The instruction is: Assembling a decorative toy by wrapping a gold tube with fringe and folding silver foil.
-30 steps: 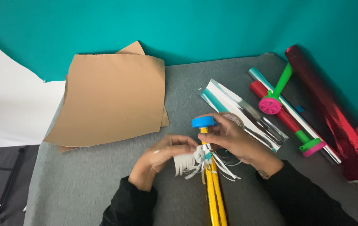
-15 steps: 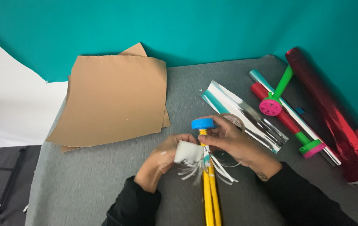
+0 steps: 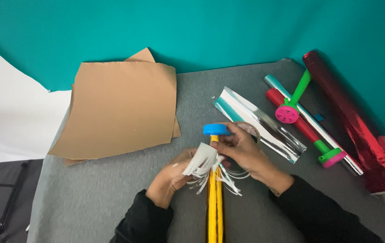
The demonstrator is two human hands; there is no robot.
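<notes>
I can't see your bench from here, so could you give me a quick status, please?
Left hand pinching silver fringe. Right hand gripping gold stick under blue cap. Brown card sheets lie apart.

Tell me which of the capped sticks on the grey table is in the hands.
The gold foil-wrapped stick with the blue round cap, held by both hands; the green sticks with pink caps lie untouched at right.
</notes>
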